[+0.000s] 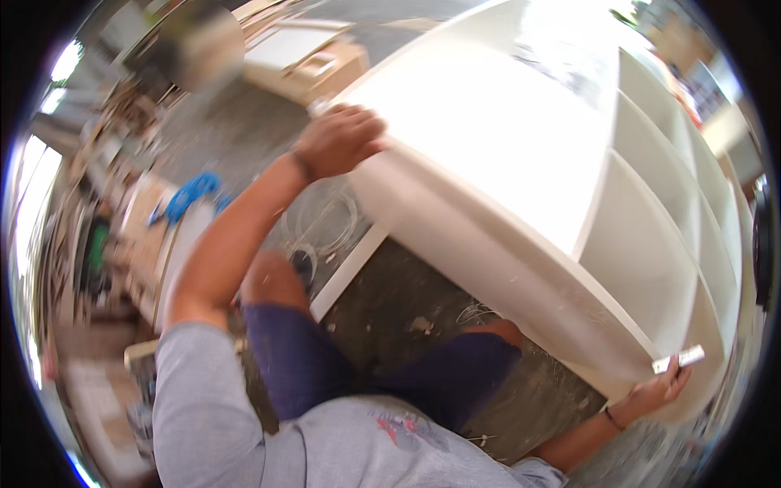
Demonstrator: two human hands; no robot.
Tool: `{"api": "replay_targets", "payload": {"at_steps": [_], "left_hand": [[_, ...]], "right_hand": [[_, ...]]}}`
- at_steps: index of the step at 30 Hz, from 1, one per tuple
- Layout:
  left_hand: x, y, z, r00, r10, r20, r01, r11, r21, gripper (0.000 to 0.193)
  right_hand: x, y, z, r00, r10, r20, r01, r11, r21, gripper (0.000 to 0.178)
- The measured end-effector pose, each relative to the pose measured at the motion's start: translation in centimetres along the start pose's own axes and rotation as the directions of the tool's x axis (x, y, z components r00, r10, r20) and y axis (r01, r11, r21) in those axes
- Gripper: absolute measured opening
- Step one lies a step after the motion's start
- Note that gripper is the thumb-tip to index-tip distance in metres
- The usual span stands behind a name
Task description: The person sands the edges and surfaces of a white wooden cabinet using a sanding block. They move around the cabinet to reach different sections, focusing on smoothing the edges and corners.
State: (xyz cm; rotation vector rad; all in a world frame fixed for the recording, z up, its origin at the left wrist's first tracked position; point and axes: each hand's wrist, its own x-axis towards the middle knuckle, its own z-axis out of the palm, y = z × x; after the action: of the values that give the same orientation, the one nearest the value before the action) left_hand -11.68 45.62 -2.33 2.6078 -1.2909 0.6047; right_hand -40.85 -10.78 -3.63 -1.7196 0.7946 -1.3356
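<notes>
A large white cabinet [488, 232] with an open front and shelf compartments lies in front of me, reaching from the upper middle to the right. At its near left corner, my left hand [346, 140] is closed over the edge, fingers curled. A small pale bit shows beside its knuckles, too blurred to name. Low on the right, my right hand [657, 392] pinches a small white bar [678, 359] with dark marks, close to the cabinet's near right corner. The palm side of the left hand is hidden.
A pale wooden strip [351, 272] lies on the floor between my legs and the cabinet. Loose clear tubing or wire [329, 224] coils beside it. Blue material [195, 195] rests on boards at left, near piled wood scraps [122, 122]. Light panels [305, 61] stand at the back.
</notes>
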Motion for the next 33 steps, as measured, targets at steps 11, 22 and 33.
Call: {"api": "replay_targets", "payload": {"at_steps": [11,22,33], "left_hand": [[-0.3,-4.7,0.6,0.974,0.195,-0.117,-0.208,0.972,-0.109,0.031],[1.1,-13.2,-2.4,0.795,0.587,0.152,-0.469,0.754,-0.460,0.030],[1.2,-12.8,-0.9,0.795,0.604,0.063,-0.486,0.695,-0.530,0.038]], "right_hand": [[-2.6,-2.1,2.6,0.968,0.094,-0.232,-0.028,0.962,0.273,0.033],[-22.5,-13.6,10.3,0.938,0.210,-0.274,-0.130,0.951,0.282,0.036],[-27.2,-20.3,11.1,0.967,0.123,-0.224,-0.132,0.991,-0.023,0.025]]}}
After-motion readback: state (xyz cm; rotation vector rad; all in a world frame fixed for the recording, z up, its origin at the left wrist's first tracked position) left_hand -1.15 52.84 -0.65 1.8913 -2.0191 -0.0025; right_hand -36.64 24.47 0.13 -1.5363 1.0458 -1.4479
